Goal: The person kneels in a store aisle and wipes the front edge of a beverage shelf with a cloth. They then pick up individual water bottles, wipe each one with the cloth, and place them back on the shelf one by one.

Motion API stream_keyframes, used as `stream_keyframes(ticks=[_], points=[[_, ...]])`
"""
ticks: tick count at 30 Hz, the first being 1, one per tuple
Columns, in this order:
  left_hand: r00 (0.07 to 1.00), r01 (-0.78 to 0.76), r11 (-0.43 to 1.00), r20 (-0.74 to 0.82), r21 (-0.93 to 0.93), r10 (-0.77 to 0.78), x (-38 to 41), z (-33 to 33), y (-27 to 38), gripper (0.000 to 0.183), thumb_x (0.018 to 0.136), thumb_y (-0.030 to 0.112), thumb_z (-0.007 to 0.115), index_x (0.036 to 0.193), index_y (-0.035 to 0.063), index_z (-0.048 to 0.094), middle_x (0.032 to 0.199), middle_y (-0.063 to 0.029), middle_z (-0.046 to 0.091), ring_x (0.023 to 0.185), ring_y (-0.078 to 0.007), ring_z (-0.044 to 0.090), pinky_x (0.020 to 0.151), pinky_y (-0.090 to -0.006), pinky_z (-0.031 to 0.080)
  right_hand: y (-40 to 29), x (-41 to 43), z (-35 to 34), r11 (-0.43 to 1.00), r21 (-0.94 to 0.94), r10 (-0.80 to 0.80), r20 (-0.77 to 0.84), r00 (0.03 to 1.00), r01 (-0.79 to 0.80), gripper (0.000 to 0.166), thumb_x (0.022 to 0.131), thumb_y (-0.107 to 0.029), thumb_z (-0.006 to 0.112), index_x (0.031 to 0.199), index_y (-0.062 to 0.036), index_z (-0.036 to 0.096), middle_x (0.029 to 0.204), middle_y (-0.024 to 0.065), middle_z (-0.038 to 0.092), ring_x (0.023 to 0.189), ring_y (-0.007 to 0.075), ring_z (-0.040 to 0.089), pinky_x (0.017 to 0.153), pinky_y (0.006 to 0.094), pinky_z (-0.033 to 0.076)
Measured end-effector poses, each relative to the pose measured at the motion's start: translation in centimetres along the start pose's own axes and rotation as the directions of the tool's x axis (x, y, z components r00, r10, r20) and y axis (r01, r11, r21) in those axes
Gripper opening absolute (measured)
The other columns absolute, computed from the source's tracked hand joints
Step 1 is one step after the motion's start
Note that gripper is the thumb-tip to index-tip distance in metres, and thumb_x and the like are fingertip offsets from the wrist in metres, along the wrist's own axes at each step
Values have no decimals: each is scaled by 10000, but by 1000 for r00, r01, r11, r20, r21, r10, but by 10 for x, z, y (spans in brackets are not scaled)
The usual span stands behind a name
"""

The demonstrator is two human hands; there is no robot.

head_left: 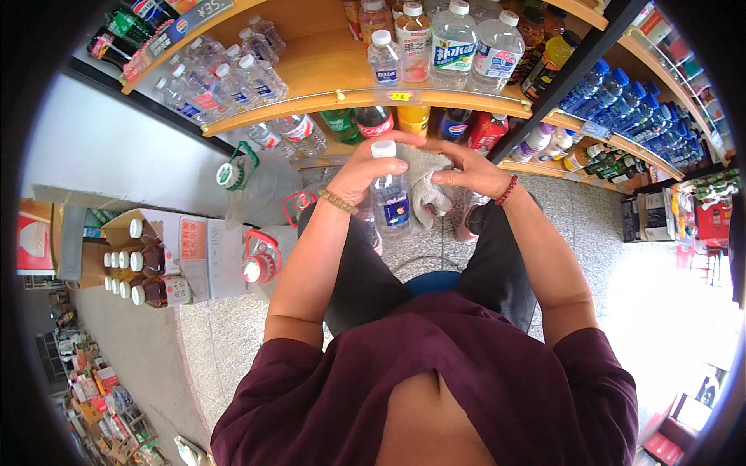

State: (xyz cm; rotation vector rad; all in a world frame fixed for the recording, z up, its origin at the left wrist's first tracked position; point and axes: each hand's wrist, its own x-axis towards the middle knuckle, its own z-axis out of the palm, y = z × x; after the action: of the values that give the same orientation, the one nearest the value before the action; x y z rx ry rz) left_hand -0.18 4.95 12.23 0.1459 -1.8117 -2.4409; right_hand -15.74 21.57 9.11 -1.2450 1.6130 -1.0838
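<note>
In front of my knees, my left hand (pixel 368 169) grips a small clear plastic water bottle (pixel 391 204) near its neck. The bottle stands about upright, with a white cap and a blue label. A grey-white cloth (pixel 428 183) lies against the bottle's right side. My right hand (pixel 466 168) holds that cloth, thumb in front and fingers behind it. The fingertips of both hands come close together above the cloth. Just beyond them, a wooden shelf (pixel 326 49) carries small water bottles (pixel 256 78) on the left and larger drink bottles (pixel 454 43) at the middle.
Large water jugs (pixel 271 180) with green and red handles stand at my left. Beside them is an open carton (pixel 215 256) of brown drink bottles (pixel 157 291). A black shelf post (pixel 574 70) rises at the right, with blue-capped bottles (pixel 629 105) past it. The floor (pixel 583 209) is speckled tile.
</note>
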Motion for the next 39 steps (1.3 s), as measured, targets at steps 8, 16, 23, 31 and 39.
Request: stream_keyframes(ticks=[8,16,23,31,39], points=[[945,-84,990,-306,117,116,-19,-34,7,405,746,140,557,1136,30,540,1055,-80,600,840,-88,537,746,-239,438,8,-23,-5,490,868,260,-57,964,-81,344,853,-287,527,1070,-20,549,965,73,611,837,139,594,726,269,488],[702,-288,950,-646,124,298,11,-84,42,256,774,134,574,991,-2,577,945,-95,627,831,-158,583,711,-285,470,71,-21,14,341,930,364,1,932,-134,380,866,-306,529,1149,-52,506,1084,70,576,959,179,562,826,329,450],[706,-71,823,-555,563,440,88,-125,93,269,767,214,617,940,9,632,907,-74,635,801,-135,571,703,-264,447,89,-9,21,468,851,381,49,923,-238,416,824,-248,578,1151,-7,488,1078,91,572,969,164,551,835,300,437],[892,289,69,-295,955,343,140,-171,123,433,716,396,663,1006,76,626,952,-72,625,796,-180,594,689,-281,485,100,-1,21,515,806,430,54,901,-294,474,798,-260,606,1164,16,485,1055,76,580,947,149,557,812,277,434],[877,418,231,-456,879,149,147,-205,141,566,673,484,673,998,31,583,882,-108,622,706,-164,617,563,-273,488,94,4,19,568,749,377,133,917,-341,446,821,-259,573,1168,8,490,1034,67,581,924,130,545,792,250,426]])
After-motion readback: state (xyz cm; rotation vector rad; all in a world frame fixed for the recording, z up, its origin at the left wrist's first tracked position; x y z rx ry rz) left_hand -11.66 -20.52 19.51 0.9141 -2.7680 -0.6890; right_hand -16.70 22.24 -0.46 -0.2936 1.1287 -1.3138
